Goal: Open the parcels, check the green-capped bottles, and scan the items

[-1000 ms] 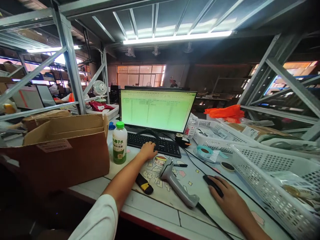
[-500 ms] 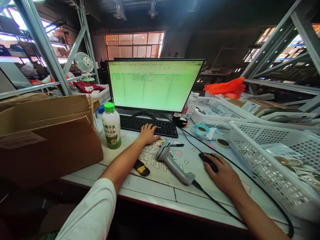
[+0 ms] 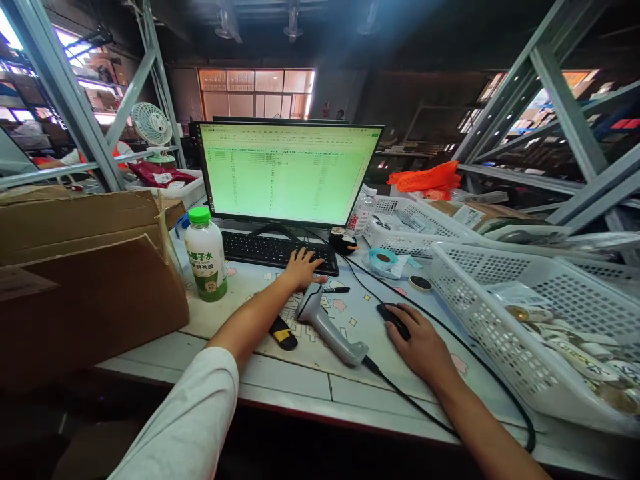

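At the keyboard (image 3: 279,251), the left hand (image 3: 301,268) still rests open on the keys, unmoved; right of it, the right hand (image 3: 420,343) remains cupped over the mouse (image 3: 393,319).

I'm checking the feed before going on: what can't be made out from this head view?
- Monitor: text too small to read.
- Mouse: mostly covered by the right hand.
- Keyboard: keys under the left hand hidden.
- Basket: far end cut off by the right edge.

The right hand (image 3: 425,343) covers most of the mouse (image 3: 393,317); the monitor's (image 3: 287,173) spreadsheet text is too small to read.
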The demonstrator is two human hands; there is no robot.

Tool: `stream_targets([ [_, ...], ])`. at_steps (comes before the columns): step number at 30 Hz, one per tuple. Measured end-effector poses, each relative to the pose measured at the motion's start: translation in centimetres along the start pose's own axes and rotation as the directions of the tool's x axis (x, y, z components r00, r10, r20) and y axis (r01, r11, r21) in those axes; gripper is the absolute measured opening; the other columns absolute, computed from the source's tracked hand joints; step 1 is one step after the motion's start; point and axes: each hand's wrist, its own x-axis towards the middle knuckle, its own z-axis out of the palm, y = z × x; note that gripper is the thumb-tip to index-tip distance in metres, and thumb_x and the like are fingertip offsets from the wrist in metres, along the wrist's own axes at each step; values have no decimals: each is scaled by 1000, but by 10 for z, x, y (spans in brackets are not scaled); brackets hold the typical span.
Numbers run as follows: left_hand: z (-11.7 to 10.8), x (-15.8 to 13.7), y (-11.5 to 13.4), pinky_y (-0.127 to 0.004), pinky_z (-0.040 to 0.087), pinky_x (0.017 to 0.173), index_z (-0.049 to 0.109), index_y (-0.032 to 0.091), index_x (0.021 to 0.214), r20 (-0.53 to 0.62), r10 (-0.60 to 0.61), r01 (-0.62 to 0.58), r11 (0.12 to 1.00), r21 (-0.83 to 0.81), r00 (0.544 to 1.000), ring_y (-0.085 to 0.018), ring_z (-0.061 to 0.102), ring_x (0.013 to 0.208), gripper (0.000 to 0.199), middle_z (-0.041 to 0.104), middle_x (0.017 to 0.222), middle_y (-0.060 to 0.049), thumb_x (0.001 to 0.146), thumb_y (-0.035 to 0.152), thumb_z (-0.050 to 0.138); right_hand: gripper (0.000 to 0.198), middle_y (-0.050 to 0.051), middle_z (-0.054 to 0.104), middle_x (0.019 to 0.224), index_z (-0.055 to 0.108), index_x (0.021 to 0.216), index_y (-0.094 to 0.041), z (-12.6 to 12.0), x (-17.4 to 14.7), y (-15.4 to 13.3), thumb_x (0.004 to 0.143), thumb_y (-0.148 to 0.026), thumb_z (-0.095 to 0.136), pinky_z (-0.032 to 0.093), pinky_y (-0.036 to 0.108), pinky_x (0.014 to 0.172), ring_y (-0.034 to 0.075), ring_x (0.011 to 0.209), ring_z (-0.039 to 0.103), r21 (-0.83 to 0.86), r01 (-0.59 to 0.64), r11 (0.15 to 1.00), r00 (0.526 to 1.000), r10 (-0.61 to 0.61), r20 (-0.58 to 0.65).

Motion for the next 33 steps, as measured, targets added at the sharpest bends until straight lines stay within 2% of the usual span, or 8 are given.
stream_targets([
  [5,1,3,4,-64,13,130,39,34,163,8,36,-37,999,35,999,-40,16,163,76,28,175,-9,99,72,47,57,10,62,145,69,136,-26,7,0,9,100,-59,39,60,53,102,33,127,63,5,20,1000,1000,-19,-24],
  [12,-2,4,7,-68,12,129,39,31,163,32,61,-63,997,53,998,-40,13,163,73,25,176,-9,102,70,42,63,10,64,143,71,133,-27,15,4,23,97,-66,37,61,53,100,34,124,66,10,34,999,999,-33,-38],
  [14,-4,3,7,-69,12,129,41,30,162,24,70,-71,997,41,997,-40,11,164,72,23,177,-9,101,68,46,64,10,65,142,72,132,-27,15,5,22,96,-66,37,61,53,99,34,122,67,11,28,1000,999,-27,-40],
  [17,-13,1,6,-69,15,129,45,28,159,-36,63,-62,998,10,997,-41,13,163,72,24,176,-10,98,63,58,64,10,66,140,74,130,-26,14,6,20,95,-65,37,61,53,99,34,120,68,15,20,1000,998,-19,-53],
  [20,-29,-5,4,-64,25,128,55,23,151,-150,31,-35,999,-26,988,-40,24,159,62,37,170,-12,98,54,64,62,10,68,138,75,127,-27,15,8,22,93,-65,40,62,52,98,34,119,69,29,31,999,997,-28,-71],
  [25,-59,-37,-4,-48,46,117,59,20,144,-225,24,-36,998,-47,974,-32,53,140,53,59,150,-12,102,50,58,66,11,69,135,77,125,-27,25,15,38,88,-70,43,63,56,94,37,117,70,70,42,997,998,-38,-53],
  [29,-70,-79,-13,-42,50,112,65,17,136,-254,-1,-39,988,-153,967,-29,64,127,46,70,135,-12,101,46,59,67,13,70,133,77,124,-27,31,19,48,86,-71,45,62,59,94,39,113,71,109,45,993,998,-41,-41],
  [33,-69,-123,-21,-39,54,105,70,16,127,-253,-75,6,965,-262,965,-28,69,120,40,75,126,-11,100,43,60,58,12,73,127,79,118,-32,33,20,48,86,-68,47,62,57,96,39,113,72,129,80,988,993,-68,-95],
])
